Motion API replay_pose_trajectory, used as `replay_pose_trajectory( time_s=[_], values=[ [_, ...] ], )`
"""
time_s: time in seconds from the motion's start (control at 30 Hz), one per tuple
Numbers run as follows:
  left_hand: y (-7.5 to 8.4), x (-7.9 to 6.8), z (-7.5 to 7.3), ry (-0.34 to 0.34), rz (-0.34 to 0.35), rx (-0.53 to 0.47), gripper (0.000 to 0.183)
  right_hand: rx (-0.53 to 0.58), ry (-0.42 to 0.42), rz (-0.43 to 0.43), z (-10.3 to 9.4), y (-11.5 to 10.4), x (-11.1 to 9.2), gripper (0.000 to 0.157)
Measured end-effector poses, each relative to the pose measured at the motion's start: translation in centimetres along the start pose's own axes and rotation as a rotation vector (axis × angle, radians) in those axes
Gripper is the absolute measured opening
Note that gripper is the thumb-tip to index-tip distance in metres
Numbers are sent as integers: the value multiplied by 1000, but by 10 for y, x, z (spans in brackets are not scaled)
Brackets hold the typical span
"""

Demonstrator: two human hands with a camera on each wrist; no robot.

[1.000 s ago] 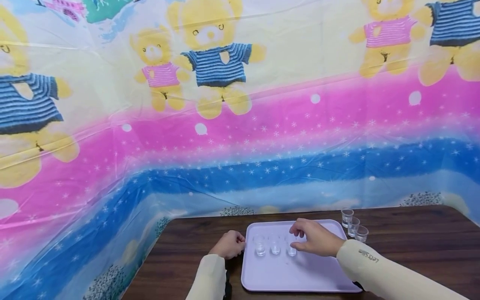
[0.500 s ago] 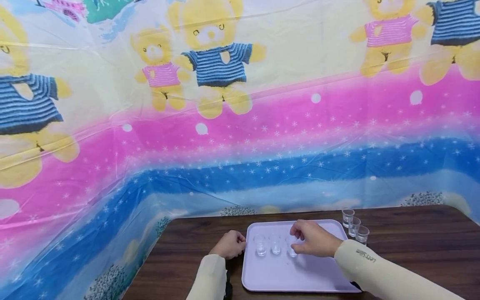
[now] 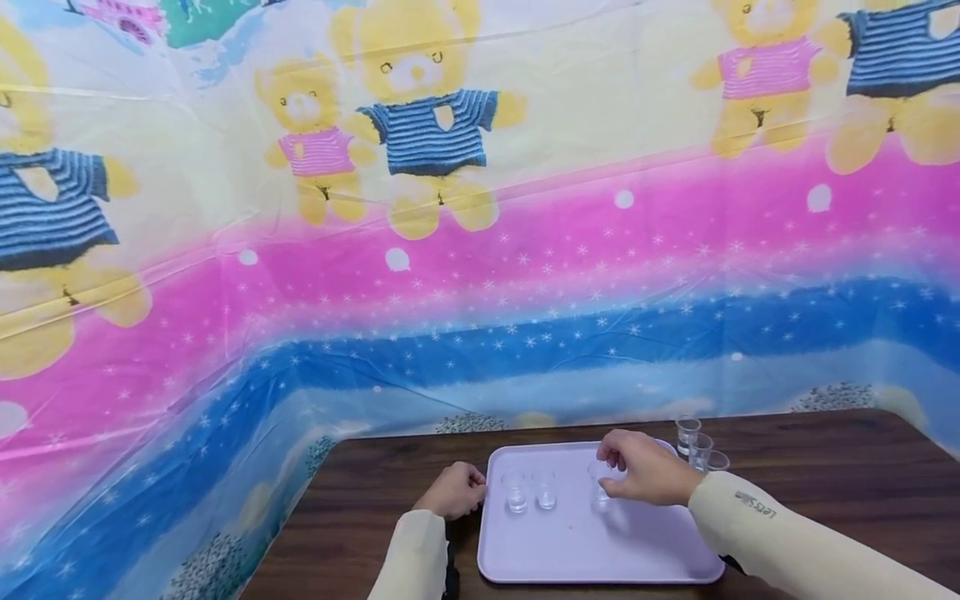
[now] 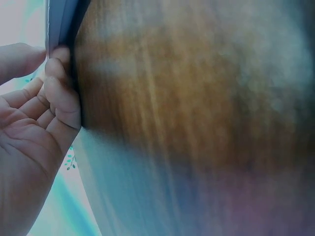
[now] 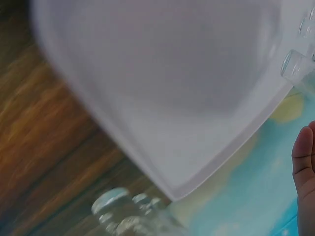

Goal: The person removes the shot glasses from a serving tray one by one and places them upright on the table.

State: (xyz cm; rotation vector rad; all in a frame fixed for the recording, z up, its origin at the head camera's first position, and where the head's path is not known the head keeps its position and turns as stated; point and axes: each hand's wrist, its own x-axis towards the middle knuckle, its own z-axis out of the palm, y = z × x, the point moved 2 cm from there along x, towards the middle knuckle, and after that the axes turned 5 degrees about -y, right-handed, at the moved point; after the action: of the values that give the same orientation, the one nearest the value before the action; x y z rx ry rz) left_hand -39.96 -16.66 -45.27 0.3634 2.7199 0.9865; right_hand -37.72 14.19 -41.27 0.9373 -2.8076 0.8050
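Note:
My right hand point(image 3: 652, 471) is over the lilac tray point(image 3: 585, 550), its thumb and fingers around a small clear glass point(image 3: 600, 496). Left of that glass, two similar clear glasses point(image 3: 516, 493) stand side by side on the tray. At the tray's left edge, my left hand point(image 3: 453, 490) pinches the rim. The left wrist view shows the thumb above the tray edge point(image 4: 60, 24) and curled fingers point(image 4: 64, 98) under it. Only part of my right hand point(image 5: 305, 172) enters the right wrist view.
Several more clear glasses point(image 3: 687, 435) stand on the dark wooden table point(image 3: 840, 483) beyond the tray's right back corner, partly behind my right wrist. A curtain point(image 3: 450, 358) printed with bears hangs right behind the table's back edge.
My right hand has moved right along the tray with the third glass, widening the gap to the other two. The left hand has stayed at the tray's edge.

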Motion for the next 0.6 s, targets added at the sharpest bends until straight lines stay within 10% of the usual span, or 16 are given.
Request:
replay_pose_trajectory(
  time_s=[0.6],
  values=[
    [-1,2,1,3,5,9,7,-68,36,60,-45,36,-32,25]
  ],
)
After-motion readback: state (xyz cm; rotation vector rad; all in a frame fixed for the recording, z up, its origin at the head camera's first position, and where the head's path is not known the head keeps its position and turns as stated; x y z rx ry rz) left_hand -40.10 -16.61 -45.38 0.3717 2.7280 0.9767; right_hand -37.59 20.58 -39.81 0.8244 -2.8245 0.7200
